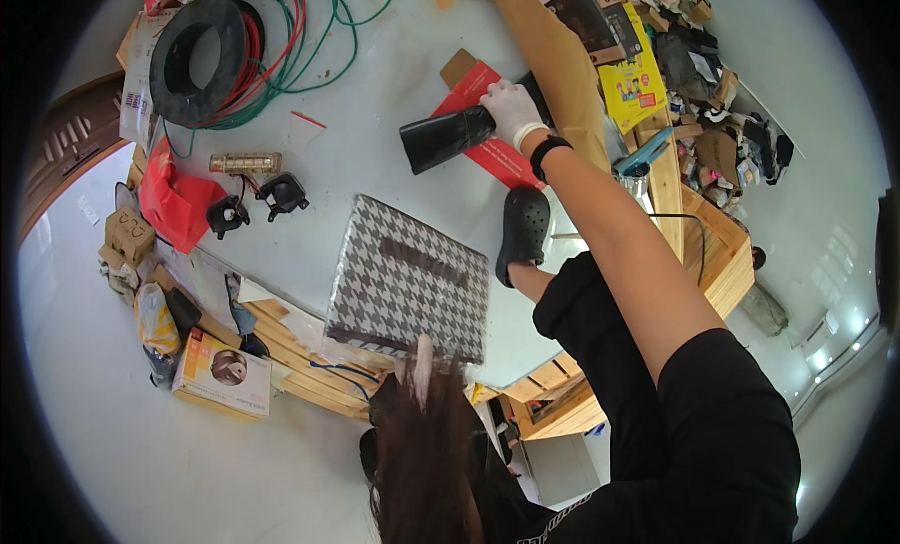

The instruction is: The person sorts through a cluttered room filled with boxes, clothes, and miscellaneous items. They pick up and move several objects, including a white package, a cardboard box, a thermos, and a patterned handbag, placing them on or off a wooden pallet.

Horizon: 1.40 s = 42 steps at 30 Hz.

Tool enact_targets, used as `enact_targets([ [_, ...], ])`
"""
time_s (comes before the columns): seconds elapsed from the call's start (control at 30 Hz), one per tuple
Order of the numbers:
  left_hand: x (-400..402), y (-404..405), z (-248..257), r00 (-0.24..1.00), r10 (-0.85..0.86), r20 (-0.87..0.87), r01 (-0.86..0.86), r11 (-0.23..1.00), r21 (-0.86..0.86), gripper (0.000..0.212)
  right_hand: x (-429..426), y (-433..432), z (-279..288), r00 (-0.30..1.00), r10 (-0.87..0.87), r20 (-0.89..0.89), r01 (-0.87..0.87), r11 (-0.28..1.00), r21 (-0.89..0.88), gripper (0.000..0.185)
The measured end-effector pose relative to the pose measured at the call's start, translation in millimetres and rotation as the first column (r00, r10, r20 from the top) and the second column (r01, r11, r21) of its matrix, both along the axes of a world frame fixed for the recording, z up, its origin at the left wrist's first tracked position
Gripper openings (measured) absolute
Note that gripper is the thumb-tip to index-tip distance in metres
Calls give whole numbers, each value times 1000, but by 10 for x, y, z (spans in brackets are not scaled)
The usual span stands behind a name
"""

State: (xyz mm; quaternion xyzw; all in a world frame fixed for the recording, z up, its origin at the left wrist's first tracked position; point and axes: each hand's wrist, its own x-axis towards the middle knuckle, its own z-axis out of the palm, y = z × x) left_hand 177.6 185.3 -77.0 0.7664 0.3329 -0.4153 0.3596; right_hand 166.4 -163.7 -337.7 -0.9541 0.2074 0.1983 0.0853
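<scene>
My right hand (510, 108), in a white glove with a black band at the wrist, is closed around a long black item with a leathery sheen (446, 137), held over an open red cardboard box (503, 157). A finger of my left hand (423, 368) shows at the near edge of a flat houndstooth-patterned box (411, 277) with a glossy, film-like surface. Dark hair hides the rest of that hand, so its grip cannot be made out. A black clog (524, 231) on a foot lies right of the patterned box.
Far left on the pale surface are a black cable spool (169, 58), red and green wire (281, 73), a red plastic bag (179, 199) and two small black devices (281, 194). Brown paper (562, 66) and a yellow packet (633, 80) lie at the right.
</scene>
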Motion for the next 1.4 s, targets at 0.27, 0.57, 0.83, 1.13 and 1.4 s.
enact_targets([
  [0.27, 164, 175, -343, 980, 118, 160, -105, 990, -91, 57, 78, 830, 1281, 883, -468, 34, 198, 438, 877, 76],
  [0.57, 494, -88, -209, 838, 519, -168, -521, 672, -527, 54, 248, 1451, 2132, 879, -319, -353, 295, -216, 931, 77],
  [0.83, 502, -62, -17, 815, 531, -232, -578, 710, -403, 52, 405, 1729, 2220, 984, 146, -103, 55, 300, 952, 75],
  [1.13, 752, 80, 289, 845, -531, 67, 496, 731, -469, 42, -389, 363, 909, 675, -718, 172, 670, 693, 265, 53],
  [1.4, 721, 188, 158, 667, 608, -430, -738, 617, -274, 39, -1256, -284, -203, 490, -847, -206, 871, 486, 73, 77],
])
